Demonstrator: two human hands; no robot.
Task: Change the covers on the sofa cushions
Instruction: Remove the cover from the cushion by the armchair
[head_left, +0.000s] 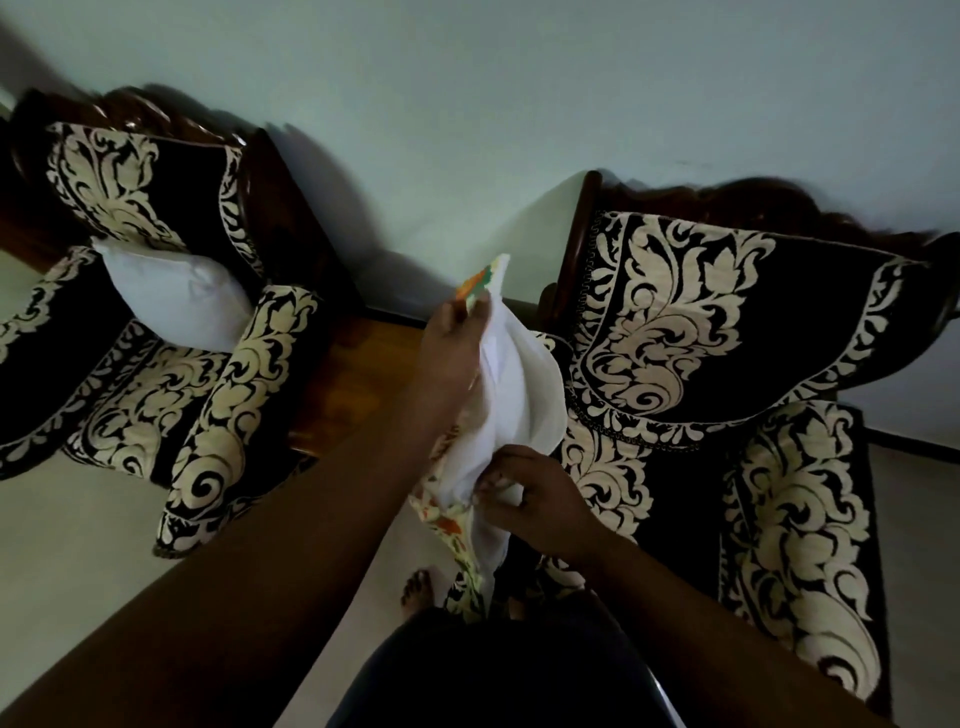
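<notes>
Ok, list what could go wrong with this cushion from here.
1. The white cushion insert bulges out of the floral-print fabric cover; it may bunch up inside.
2. The left hand pinches only the cover's top corner, so that grip could slip.
3. The right hand tugging at the opening might strain the seam.

Both arms bare, reaching forward from bottom of frame. Left arm long and nearly straight, running diagonally from lower left up toward centre; left hand (457, 343) raised highest, back of hand to camera, fingers (480, 312) curled, pinching the top edge of the floral cushion cover (452, 525). Right forearm enters from lower right, elbow bent, wrist angled inward; right hand (535, 491) lower and closer to the body, knuckles up, fingers curled, gripping the white cushion (519, 384) at the cover's opening. Hands apart, one above the other. Bare toes (418, 587) of one foot visible on the floor below the hands.
</notes>
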